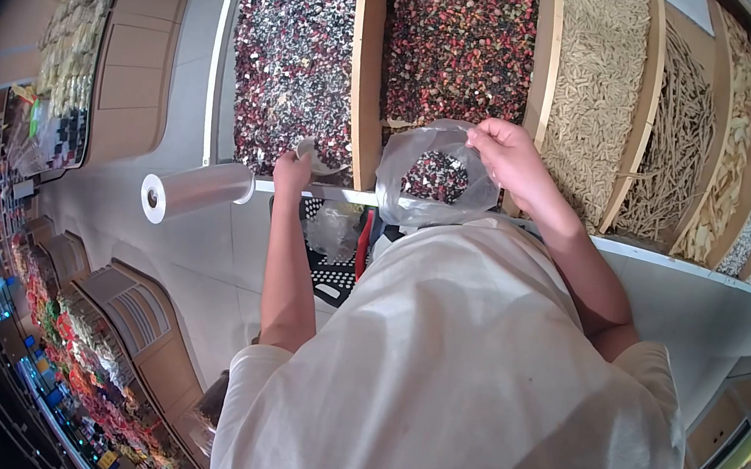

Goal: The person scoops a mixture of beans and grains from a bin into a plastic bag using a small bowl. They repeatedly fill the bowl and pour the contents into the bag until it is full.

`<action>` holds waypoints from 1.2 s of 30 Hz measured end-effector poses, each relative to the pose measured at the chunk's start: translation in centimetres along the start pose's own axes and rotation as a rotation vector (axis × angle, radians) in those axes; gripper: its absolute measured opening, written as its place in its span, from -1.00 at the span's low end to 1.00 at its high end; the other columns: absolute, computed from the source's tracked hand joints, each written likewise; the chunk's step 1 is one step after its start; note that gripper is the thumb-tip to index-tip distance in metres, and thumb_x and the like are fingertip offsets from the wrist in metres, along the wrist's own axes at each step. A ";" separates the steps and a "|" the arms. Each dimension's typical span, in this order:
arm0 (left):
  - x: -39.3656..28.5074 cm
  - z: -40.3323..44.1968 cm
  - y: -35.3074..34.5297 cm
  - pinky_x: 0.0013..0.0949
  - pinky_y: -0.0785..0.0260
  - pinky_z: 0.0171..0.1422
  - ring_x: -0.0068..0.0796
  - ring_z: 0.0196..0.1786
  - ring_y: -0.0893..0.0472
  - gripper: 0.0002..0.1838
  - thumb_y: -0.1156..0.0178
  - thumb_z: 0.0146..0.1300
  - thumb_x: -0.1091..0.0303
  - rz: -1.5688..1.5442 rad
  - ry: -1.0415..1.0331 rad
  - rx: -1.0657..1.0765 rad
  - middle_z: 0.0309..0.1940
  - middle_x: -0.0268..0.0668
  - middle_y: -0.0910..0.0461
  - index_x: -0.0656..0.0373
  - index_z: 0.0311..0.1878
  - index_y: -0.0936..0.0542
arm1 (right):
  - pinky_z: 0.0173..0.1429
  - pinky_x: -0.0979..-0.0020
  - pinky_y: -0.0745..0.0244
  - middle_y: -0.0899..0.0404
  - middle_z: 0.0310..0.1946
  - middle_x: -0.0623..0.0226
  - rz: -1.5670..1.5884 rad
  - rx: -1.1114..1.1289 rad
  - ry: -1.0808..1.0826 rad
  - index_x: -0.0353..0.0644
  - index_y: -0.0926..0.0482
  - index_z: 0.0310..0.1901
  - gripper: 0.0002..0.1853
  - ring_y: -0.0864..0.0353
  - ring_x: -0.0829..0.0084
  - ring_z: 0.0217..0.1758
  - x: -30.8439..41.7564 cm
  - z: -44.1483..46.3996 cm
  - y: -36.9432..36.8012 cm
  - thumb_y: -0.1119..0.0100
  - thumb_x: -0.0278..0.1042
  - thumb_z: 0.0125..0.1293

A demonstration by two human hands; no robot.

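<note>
A clear plastic bag point(394, 174) hangs open at the front edge of the bins, with a dark red and white mix point(437, 178) inside. My right hand point(501, 151) pinches its rim at the upper right. Over the front of the leftmost bin, my left hand point(292, 171) is closed on a small whitish, translucent piece point(307, 149), which may be a scoop or plastic. Beneath it lies a dark red, black and white mix point(298, 39). The neighbouring bin holds a red and brown mix point(459, 33).
A roll of clear bags point(197, 193) sticks out left of my left hand. Wooden dividers point(368, 68) separate the bins. Pale pellets point(597, 83) and brown sticks point(677, 134) fill bins to the right. Below the edge is a black dotted basket point(330, 276).
</note>
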State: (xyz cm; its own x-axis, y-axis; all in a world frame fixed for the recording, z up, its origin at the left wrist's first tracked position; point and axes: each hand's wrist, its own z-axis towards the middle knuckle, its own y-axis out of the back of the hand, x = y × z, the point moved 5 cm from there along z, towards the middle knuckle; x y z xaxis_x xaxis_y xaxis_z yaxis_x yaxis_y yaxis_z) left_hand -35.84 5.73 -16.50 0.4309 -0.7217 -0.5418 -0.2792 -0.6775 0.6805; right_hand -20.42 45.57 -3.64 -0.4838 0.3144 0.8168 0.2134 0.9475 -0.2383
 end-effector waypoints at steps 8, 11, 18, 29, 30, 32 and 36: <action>-0.2 -0.5 -0.9 -0.27 -0.71 -0.18 -0.23 -0.13 -0.68 -0.68 -0.07 0.29 0.48 -0.223 0.155 0.149 -0.10 -0.05 -0.59 0.46 0.06 -0.49 | -0.64 0.60 0.06 -0.25 -0.66 0.65 -0.001 0.013 0.012 -0.19 -0.55 -0.29 -0.81 -0.11 0.79 -0.68 0.0 0.1 0.1 -0.11 -0.28 0.44; 0.5 -0.3 -1.3 -0.24 -0.70 -0.16 -0.23 -0.09 -0.67 -0.67 -0.07 0.26 0.48 -0.304 0.180 0.157 -0.08 -0.08 -0.59 0.43 0.06 -0.51 | -0.64 0.60 0.06 -0.25 -0.66 0.65 -0.021 -0.002 0.002 -0.20 -0.55 -0.28 -0.81 -0.11 0.79 -0.68 -0.1 0.2 0.1 -0.10 -0.29 0.44; -0.2 -1.6 -1.4 -0.20 -0.66 -0.01 -0.24 -0.04 -0.65 -0.68 -0.03 0.34 0.50 -0.497 0.187 0.161 -0.06 -0.12 -0.58 0.38 0.13 -0.47 | -0.65 0.59 0.07 -0.23 -0.67 0.66 -0.017 -0.003 0.008 -0.20 -0.55 -0.28 -0.81 -0.09 0.79 -0.69 -0.1 0.1 0.3 -0.11 -0.29 0.44; 0.1 -2.5 -0.9 -0.22 -0.65 -0.03 -0.28 -0.04 -0.66 -0.72 -0.01 0.39 0.49 -0.811 0.131 0.095 -0.04 -0.14 -0.59 0.30 0.13 -0.49 | -0.65 0.59 0.07 -0.23 -0.68 0.66 -0.015 -0.021 0.008 -0.20 -0.54 -0.29 -0.82 -0.09 0.79 -0.70 -0.3 -0.1 0.2 -0.09 -0.30 0.45; -0.2 -2.8 -0.6 -0.26 -0.66 -0.05 -0.29 -0.07 -0.67 -0.72 0.01 0.41 0.50 -0.889 0.126 0.080 -0.04 -0.15 -0.60 0.27 0.14 -0.49 | -0.65 0.59 0.07 -0.22 -0.68 0.65 -0.013 -0.022 0.009 -0.20 -0.54 -0.29 -0.82 -0.09 0.79 -0.70 -0.3 -0.2 0.2 -0.09 -0.30 0.45; -1.1 -3.5 0.1 -0.28 -0.66 -0.07 -0.31 -0.09 -0.67 -0.73 0.00 0.41 0.49 -0.853 0.104 0.071 -0.06 -0.16 -0.61 0.27 0.12 -0.49 | -0.65 0.59 0.07 -0.22 -0.68 0.65 -0.012 -0.024 0.009 -0.20 -0.54 -0.29 -0.82 -0.09 0.79 -0.71 -0.3 -0.3 0.1 -0.09 -0.30 0.45; -2.9 -4.5 1.8 -0.33 -0.66 -0.11 -0.38 -0.12 -0.67 -0.75 0.00 0.43 0.44 -0.829 0.025 0.051 -0.11 -0.20 -0.60 0.26 0.10 -0.51 | -0.65 0.59 0.10 -0.21 -0.68 0.66 -0.010 -0.020 0.002 -0.20 -0.54 -0.29 -0.82 -0.08 0.79 -0.71 -0.3 -0.2 -0.1 -0.09 -0.30 0.45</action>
State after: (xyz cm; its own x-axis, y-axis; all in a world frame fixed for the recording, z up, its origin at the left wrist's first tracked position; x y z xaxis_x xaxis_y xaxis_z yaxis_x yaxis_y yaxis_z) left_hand -33.69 7.25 -11.50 0.5327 0.0173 -0.8461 0.0988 -0.9942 0.0419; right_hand -20.17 45.39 -3.75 -0.4841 0.3051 0.8201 0.2258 0.9490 -0.2198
